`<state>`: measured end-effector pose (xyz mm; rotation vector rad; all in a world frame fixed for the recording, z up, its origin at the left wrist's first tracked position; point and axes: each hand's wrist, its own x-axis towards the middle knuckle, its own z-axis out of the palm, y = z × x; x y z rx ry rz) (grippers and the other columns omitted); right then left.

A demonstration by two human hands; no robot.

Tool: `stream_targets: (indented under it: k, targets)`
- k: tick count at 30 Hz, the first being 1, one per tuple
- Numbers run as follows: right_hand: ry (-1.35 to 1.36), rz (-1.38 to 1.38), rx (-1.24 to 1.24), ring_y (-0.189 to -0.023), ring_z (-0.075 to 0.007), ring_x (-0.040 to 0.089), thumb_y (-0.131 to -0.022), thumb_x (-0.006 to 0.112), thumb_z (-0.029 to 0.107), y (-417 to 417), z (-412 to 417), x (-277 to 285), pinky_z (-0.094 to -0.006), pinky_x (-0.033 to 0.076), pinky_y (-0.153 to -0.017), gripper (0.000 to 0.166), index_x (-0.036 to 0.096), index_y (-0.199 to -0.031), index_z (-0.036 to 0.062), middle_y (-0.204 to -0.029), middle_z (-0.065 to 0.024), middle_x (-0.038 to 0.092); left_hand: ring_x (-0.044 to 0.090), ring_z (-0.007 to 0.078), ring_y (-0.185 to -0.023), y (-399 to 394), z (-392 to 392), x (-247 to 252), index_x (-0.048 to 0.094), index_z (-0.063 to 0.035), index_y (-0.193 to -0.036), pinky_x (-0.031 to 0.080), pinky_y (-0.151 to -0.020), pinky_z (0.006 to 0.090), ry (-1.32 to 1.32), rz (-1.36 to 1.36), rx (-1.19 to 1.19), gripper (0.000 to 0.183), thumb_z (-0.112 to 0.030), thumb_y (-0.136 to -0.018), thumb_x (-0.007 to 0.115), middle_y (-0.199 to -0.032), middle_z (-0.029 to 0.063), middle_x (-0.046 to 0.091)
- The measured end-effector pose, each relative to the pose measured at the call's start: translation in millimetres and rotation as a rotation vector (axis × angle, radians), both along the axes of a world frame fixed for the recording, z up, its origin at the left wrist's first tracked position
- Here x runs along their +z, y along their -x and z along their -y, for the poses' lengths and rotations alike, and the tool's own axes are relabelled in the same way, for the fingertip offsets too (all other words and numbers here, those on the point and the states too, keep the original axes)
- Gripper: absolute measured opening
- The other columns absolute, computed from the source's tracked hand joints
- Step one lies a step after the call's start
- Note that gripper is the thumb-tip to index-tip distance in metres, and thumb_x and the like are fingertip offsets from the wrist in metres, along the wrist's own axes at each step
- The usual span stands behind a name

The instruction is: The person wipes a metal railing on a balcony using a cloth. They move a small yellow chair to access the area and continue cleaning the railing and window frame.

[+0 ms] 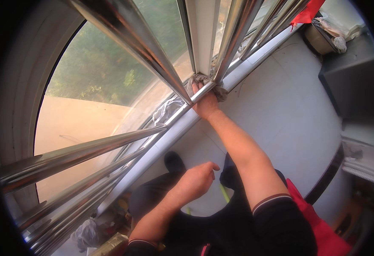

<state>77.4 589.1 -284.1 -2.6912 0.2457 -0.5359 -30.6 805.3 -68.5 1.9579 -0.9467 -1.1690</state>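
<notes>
My right hand (206,103) reaches under the bottom rail (178,114) of a polished metal railing. Its fingers press a crumpled grey-brown cloth (219,92) onto the sill at the foot of a white window-frame post (203,38). The rail crosses in front of the hand and covers part of it. Beside it, behind the railing, lies a crumpled white striped cloth or bag (167,109). My left hand (196,180) hovers or rests near my knees, fingers curled in, with nothing visible in it; its palm is hidden.
Upright metal bars (135,48) stand between me and the window glass (110,64). At right are a dark grey box (356,76) and a bin-like container (318,40) holding plastic bags. A grey plastic bag (88,235) and a gold-coloured package (111,244) lie at lower left.
</notes>
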Motion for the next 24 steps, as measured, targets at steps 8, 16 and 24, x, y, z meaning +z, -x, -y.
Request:
stream_targets:
  k: [8,16,24]
  targets:
    - [0.026,-0.088,-0.126,-0.125,-0.0455,0.054,-0.091,0.06,0.027,-6.0,-14.2,-11.6,-0.0521,0.042,-0.11,0.064,0.045,-0.143,-0.007,-0.137,-0.0293,0.054,0.069,0.041,-0.089,1.5,0.1,-7.9,0.062,-0.0005,-0.115,0.055,-0.081,0.0479,0.022,0.049,-0.01,0.024,-0.003,-0.092,0.054,-0.093,0.0211,0.07]
    - [-0.13,-0.271,0.032,-0.139,-0.0413,0.044,-0.086,0.071,0.036,23.7,-27.3,14.2,-0.0481,0.033,-0.119,0.077,0.045,-0.148,0.0008,-0.145,-0.0233,0.051,0.068,0.0412,-0.091,5.4,11.1,-6.7,0.062,-0.001,-0.115,0.055,-0.083,0.0478,0.06,0.049,-0.026,0.023,-0.003,-0.094,0.053,-0.095,0.0217,0.07]
    - [-0.036,-0.136,-0.027,-0.129,-0.0411,0.052,-0.086,0.069,0.027,5.3,-1.6,4.6,-0.0506,0.041,-0.111,0.066,0.049,-0.142,-0.0022,-0.136,-0.0254,0.055,0.068,0.0407,-0.091,9.5,8.3,-5.0,0.062,-0.0013,-0.116,0.055,-0.083,0.047,0.04,0.042,-0.017,0.023,-0.004,-0.095,0.052,-0.095,0.0211,0.07]
